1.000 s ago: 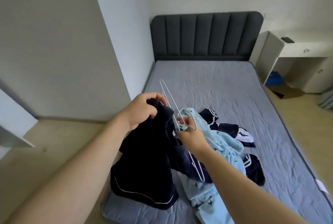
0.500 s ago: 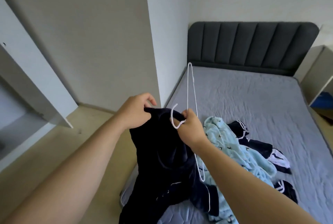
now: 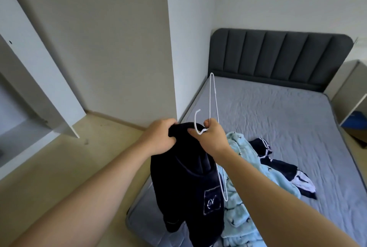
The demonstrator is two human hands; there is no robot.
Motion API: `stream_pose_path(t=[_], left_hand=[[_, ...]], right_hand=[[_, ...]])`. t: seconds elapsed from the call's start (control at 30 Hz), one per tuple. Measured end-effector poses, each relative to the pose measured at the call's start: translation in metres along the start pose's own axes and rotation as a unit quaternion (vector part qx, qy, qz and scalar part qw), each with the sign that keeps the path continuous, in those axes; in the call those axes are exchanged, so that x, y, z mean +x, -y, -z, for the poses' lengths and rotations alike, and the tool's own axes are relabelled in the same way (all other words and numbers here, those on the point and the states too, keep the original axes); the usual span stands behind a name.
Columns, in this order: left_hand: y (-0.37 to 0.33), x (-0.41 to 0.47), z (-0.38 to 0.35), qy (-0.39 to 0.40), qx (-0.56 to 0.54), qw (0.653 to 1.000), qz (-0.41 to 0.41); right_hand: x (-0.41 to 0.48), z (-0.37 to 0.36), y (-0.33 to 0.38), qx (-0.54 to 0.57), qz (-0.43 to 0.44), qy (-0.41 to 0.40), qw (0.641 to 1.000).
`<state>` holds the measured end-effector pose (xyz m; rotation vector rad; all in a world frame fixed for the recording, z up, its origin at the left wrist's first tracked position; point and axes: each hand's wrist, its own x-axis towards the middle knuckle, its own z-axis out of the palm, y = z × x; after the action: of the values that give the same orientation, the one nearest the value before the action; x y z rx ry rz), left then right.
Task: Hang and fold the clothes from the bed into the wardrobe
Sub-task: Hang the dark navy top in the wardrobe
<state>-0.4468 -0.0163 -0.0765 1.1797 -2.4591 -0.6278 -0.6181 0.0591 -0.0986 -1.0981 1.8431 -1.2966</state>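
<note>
Work is barely begun: left hand [image 3: 158,139] clutches the dark navy garment [image 3: 190,183] off the grey bed [image 3: 278,119], right hand [image 3: 213,137] pinches the thin white wire hanger [image 3: 215,107], while pale blue pyjamas [image 3: 244,183] and other clothes lie unfolded.

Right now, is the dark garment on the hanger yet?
Not fully. Dark garment hangs bunched from left hand; right hand holds white hanger upended, upper half bare.

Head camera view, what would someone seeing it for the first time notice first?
Centre frame, the left hand grips a dark navy garment lifted off the bed, while the right hand holds a white wire hanger at its hook. Behind lie a light blue garment on the grey mattress and a dark padded headboard.
</note>
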Motion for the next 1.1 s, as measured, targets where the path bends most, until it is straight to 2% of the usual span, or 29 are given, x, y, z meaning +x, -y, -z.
stream_pose_path(t=[0.13,0.23,0.3,0.43,0.57,0.73,0.83,0.93,1.03,1.1], left_hand=[[-0.022,0.000,0.020,0.011,-0.031,0.996,-0.079],[-0.045,-0.001,0.035,0.066,-0.027,0.987,-0.147],[-0.055,0.002,0.042,0.108,0.019,0.981,-0.160],[-0.059,0.014,0.053,0.119,0.206,0.969,-0.066],[-0.048,0.018,0.055,0.086,0.252,0.964,-0.011],[-0.031,0.007,0.057,0.063,0.273,0.960,0.004],[-0.019,-0.003,0.060,0.058,0.282,0.958,0.001],[-0.008,-0.014,0.063,0.010,0.309,0.951,-0.026],[0.005,-0.023,0.066,-0.039,0.301,0.952,-0.018],[0.010,-0.030,0.069,-0.052,0.256,0.965,-0.008]], right_hand=[[0.000,0.021,0.002,0.006,-0.016,0.017,1.000],[-0.002,0.032,0.005,0.026,-0.034,0.037,0.998],[-0.003,0.035,0.008,0.042,-0.045,0.042,0.997],[-0.007,0.034,0.016,0.056,-0.057,0.050,0.996],[-0.018,0.032,0.025,0.066,-0.005,0.011,0.998],[-0.022,0.026,0.039,0.178,-0.019,0.009,0.984],[-0.024,0.020,0.044,0.262,-0.038,-0.003,0.964],[-0.023,0.018,0.048,0.340,-0.058,-0.020,0.939],[-0.021,0.016,0.052,0.483,-0.079,-0.017,0.872],[-0.019,0.012,0.058,0.545,-0.081,0.006,0.834]])
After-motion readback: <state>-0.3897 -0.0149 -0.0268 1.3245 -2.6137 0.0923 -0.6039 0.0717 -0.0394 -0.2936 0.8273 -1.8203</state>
